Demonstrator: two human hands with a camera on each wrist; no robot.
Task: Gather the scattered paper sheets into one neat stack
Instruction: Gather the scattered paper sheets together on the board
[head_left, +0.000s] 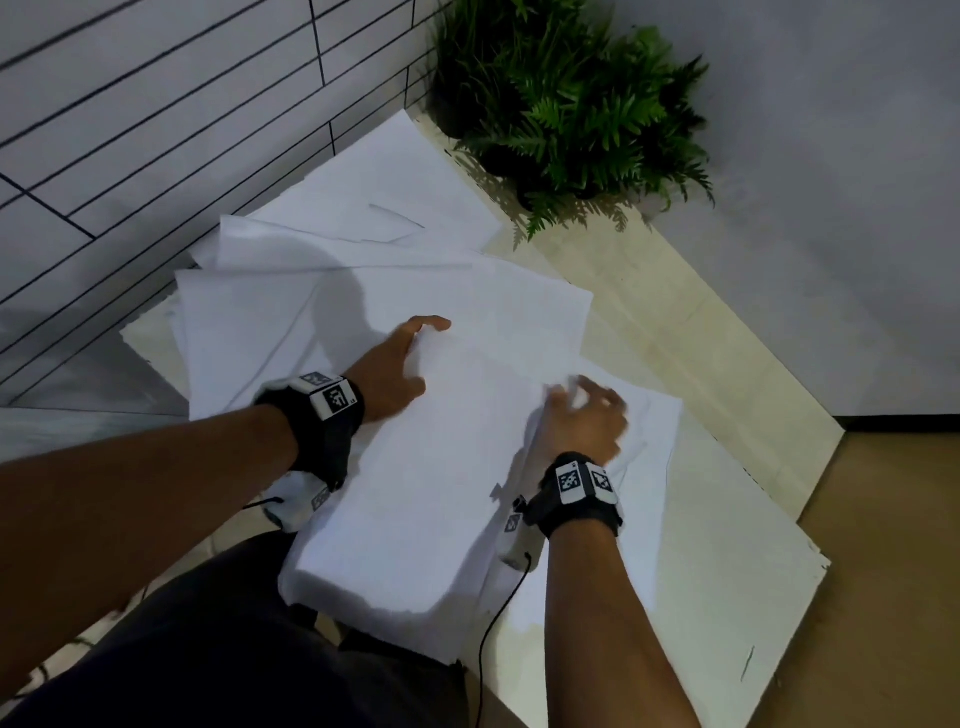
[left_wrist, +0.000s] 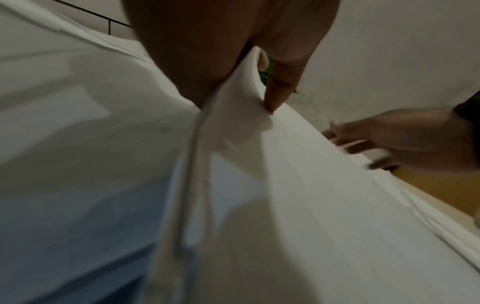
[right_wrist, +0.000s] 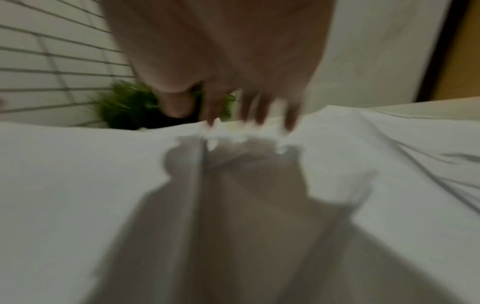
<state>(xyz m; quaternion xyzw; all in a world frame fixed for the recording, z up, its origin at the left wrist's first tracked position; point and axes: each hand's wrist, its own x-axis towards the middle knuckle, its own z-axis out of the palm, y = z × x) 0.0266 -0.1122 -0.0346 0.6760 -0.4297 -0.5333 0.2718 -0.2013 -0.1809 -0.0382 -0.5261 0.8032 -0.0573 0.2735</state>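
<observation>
Several large white paper sheets lie fanned over each other on a pale board (head_left: 675, 332) on the floor. The top sheet (head_left: 452, 467) runs from the middle of the pile toward my lap. My left hand (head_left: 410, 353) grips its left edge; in the left wrist view the thumb (left_wrist: 280, 88) pinches the lifted, curling paper (left_wrist: 233, 115). My right hand (head_left: 587, 415) is on the sheet's right side, blurred, with its spread fingertips (right_wrist: 249, 117) touching the raised paper edge (right_wrist: 78, 174). More sheets (head_left: 374, 208) spread toward the far left corner.
A leafy green plant (head_left: 561, 104) stands at the board's far end. A tiled wall (head_left: 156, 104) runs along the left and a plain wall (head_left: 831, 208) on the right. Brown floor (head_left: 893, 571) lies past the board's right edge. My dark-clothed leg (head_left: 208, 649) is at the bottom.
</observation>
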